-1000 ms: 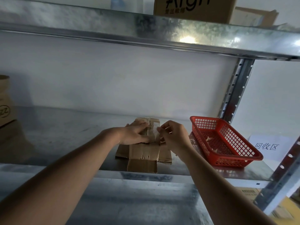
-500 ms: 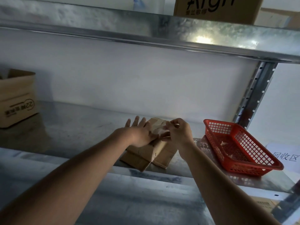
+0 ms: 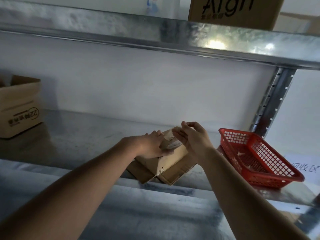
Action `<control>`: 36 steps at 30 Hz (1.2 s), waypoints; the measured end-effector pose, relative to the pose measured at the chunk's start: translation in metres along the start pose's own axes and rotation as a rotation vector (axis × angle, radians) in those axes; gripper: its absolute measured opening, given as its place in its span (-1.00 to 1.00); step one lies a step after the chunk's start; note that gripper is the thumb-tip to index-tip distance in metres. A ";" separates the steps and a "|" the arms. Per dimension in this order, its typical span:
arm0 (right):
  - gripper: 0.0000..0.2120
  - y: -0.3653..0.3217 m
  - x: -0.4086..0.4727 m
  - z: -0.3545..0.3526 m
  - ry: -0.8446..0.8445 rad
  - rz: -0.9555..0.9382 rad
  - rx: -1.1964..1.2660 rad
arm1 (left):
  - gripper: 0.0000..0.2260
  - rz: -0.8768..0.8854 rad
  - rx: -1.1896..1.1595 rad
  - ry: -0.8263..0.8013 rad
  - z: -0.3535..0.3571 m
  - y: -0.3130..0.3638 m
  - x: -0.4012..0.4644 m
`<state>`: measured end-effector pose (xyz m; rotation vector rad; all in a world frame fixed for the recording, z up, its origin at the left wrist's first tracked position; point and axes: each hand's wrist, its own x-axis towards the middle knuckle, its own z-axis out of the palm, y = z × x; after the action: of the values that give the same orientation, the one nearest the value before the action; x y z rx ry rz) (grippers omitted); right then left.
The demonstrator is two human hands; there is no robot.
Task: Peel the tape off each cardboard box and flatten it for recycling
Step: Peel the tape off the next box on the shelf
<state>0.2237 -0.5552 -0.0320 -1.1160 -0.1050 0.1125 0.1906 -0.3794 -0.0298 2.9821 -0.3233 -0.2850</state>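
Since prior frame: right hand (image 3: 194, 139) raised, pinching tape (image 3: 175, 129) clear of small cardboard box (image 3: 166, 160) at near shelf (image 3: 69, 141) edge. Left hand (image 3: 153, 144) flat, fingers straight, bracing box against pull. Red basket (image 3: 259, 170) right, likely for scraps.

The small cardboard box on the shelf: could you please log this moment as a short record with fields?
work item: small cardboard box, on the metal shelf, bottom flaps splayed
left hand: left hand presses flat on the box top
right hand: right hand pinches a tape strip lifted off the box
basket: red basket to the right, scraps inside
other boxes: open box far left; printed box on the upper shelf
sign: paper sign beyond the basket
stage: tape partly peeled, box not flattened
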 end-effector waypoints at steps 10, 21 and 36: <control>-0.82 -0.011 -0.005 -0.023 0.299 -0.411 -0.720 | -0.29 -0.020 0.036 -0.037 -0.017 -0.011 -0.010; -0.64 0.009 0.000 -0.018 0.093 -0.382 -1.302 | -0.50 0.019 -0.196 0.128 0.001 -0.005 -0.003; -0.74 0.003 0.012 -0.031 0.112 -0.360 -1.200 | -0.47 0.059 -0.083 0.077 0.003 -0.025 0.011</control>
<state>0.2396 -0.5801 -0.0482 -2.2698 -0.2914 -0.3919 0.2054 -0.3584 -0.0385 2.8873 -0.3799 -0.1724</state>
